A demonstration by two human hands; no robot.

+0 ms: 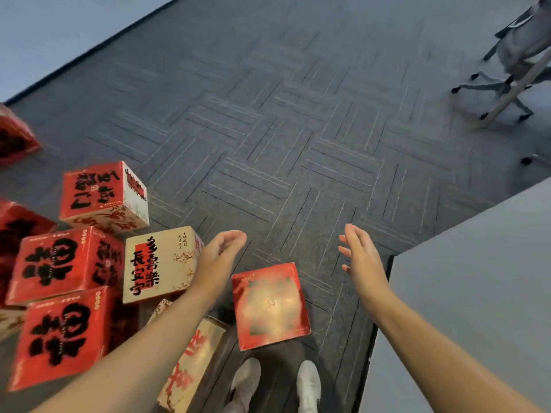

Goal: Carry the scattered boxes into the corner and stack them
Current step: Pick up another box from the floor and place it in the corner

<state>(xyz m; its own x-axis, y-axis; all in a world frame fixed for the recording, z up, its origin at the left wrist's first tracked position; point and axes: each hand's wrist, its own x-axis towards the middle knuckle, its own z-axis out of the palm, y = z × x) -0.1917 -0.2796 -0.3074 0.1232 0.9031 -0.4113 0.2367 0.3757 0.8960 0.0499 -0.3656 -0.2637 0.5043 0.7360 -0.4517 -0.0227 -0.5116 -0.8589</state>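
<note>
A red box with a gold top (269, 305) sits on the carpet just ahead of my feet. My left hand (222, 251) hovers above and to its left, fingers relaxed and empty. My right hand (359, 254) hovers to its upper right, fingers spread, holding nothing. Several red and cream boxes with black characters lie to the left: a cream one (158, 265), a red-topped one behind it (103, 196), two red ones (64, 265) (64, 335) and a cream one (190, 362) partly under my left forearm.
A grey wall or cabinet side (477, 293) rises on the right. An office chair base (504, 84) and a pale wooden leg stand at the far right. A wall with dark skirting (59, 34) runs along the upper left. Another red box (15, 135) lies at the left edge.
</note>
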